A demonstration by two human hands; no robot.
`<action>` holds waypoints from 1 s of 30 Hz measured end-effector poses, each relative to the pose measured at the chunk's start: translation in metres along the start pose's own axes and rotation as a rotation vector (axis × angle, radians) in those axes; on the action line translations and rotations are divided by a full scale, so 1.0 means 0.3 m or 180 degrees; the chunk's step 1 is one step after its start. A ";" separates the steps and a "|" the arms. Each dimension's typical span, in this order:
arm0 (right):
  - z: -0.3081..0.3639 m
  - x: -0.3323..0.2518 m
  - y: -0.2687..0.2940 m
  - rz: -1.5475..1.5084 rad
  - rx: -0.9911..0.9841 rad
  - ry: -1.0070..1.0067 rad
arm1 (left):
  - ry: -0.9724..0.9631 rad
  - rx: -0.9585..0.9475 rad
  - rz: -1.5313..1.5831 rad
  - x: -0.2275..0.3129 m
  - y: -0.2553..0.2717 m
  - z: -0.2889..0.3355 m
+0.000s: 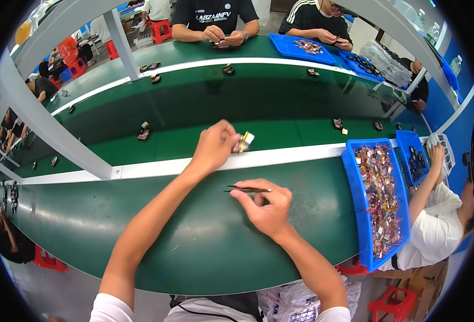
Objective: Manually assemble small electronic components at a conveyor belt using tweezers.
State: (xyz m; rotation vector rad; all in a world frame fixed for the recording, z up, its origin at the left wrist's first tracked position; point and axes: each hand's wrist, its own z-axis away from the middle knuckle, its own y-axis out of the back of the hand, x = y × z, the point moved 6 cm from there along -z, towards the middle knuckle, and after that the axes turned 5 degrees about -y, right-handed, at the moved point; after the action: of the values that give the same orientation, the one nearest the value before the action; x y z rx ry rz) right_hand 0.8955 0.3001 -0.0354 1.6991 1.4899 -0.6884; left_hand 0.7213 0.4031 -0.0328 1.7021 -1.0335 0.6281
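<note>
My left hand (215,146) reaches over the white rail at the edge of the conveyor belt. Its curled fingers pinch a small part with a yellow-and-white tab (244,141), slightly blurred, so its exact kind does not show. Nearer to me, above the green worktable (194,231), my right hand (269,208) is closed around black tweezers (247,189). Their tips point left, slightly apart, with nothing between them.
A long blue tray (361,214) of small wired parts stands at my right, beside a smaller blue bin (412,155) of black pieces. Small assemblies (143,131) are spread along the green belt (183,107). A co-worker (433,214) sits at right; others sit opposite.
</note>
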 end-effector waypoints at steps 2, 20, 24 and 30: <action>0.010 0.049 -0.007 -0.0431 -0.0037 -0.0294 | 0.0235 0.0069 0.0278 -0.007 0.037 0.136; 0.023 0.077 -0.048 -0.0648 -0.0197 -0.0857 | 0.0408 0.0206 0.0922 -0.008 0.071 0.401; 0.032 0.087 -0.057 -0.0519 -0.0219 -0.0779 | 0.0205 0.0243 0.0832 -0.013 0.074 0.403; 0.034 0.079 -0.057 -0.0224 -0.0133 -0.0608 | 0.0262 0.0166 0.0826 -0.010 0.071 0.398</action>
State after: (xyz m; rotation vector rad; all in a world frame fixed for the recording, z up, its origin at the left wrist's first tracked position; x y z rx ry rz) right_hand 0.8837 0.3058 -0.0637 1.5106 1.4249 -0.8272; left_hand 0.6938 0.2902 -0.0678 1.5851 -1.1980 0.8910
